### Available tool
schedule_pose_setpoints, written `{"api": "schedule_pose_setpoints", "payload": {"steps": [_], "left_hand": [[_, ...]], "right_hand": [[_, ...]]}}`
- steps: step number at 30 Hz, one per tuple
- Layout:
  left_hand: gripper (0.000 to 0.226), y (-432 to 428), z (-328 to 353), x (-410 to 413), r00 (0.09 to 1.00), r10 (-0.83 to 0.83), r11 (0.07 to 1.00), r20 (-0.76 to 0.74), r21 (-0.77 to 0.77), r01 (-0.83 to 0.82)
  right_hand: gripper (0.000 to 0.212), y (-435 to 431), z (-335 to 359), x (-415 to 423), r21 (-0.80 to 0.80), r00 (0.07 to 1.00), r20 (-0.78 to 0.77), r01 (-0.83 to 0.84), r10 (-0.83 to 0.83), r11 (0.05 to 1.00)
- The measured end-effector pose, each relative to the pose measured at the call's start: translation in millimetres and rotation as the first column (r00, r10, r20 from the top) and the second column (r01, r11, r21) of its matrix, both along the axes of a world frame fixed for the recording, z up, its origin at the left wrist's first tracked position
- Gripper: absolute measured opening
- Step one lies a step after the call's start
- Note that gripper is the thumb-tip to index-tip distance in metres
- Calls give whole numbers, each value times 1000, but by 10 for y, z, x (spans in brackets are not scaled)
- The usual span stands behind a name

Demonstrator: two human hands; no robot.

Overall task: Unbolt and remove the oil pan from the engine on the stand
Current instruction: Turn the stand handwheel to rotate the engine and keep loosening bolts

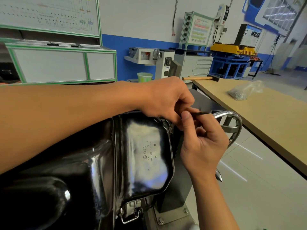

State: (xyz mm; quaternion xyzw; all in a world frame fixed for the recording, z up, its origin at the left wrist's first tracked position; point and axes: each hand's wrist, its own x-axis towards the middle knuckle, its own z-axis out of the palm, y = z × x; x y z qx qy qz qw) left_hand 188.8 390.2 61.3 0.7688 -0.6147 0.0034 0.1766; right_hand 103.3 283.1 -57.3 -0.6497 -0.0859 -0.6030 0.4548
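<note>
A: Where is the glossy black stamped-steel oil pan (142, 151) sitting?

B: It is sitting on the engine, bottom facing up, filling the lower left of the view, just beside the grey metal stand post (178, 188) and the chrome handwheel (232, 120).

A: What are the hands doing?

B: The left hand (167, 97) is reaching across over the pan's far right corner, its fingers curled together around a thin dark tool (199, 113). The right hand (204, 146) is meeting it from below, thumb and fingertips pinching that same tool.

A: And behind them?

B: A wooden-handled hammer (199, 78) and a clear plastic bag of small parts (244, 92) are lying on the tan workbench (274, 113).
</note>
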Motion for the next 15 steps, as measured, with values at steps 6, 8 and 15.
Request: {"api": "schedule_pose_setpoints", "payload": {"steps": [6, 8, 15], "left_hand": [[20, 106, 30, 153, 974, 49, 948, 221, 296, -115], [7, 102, 31, 160, 971, 13, 929, 237, 357, -100], [15, 96, 70, 169, 966, -33, 885, 257, 456, -91]], "right_hand": [[10, -3, -7, 8, 36, 1000, 3, -27, 27, 999], [13, -9, -4, 15, 47, 999, 4, -33, 33, 998], [22, 28, -11, -12, 22, 997, -60, -38, 40, 999]]}}
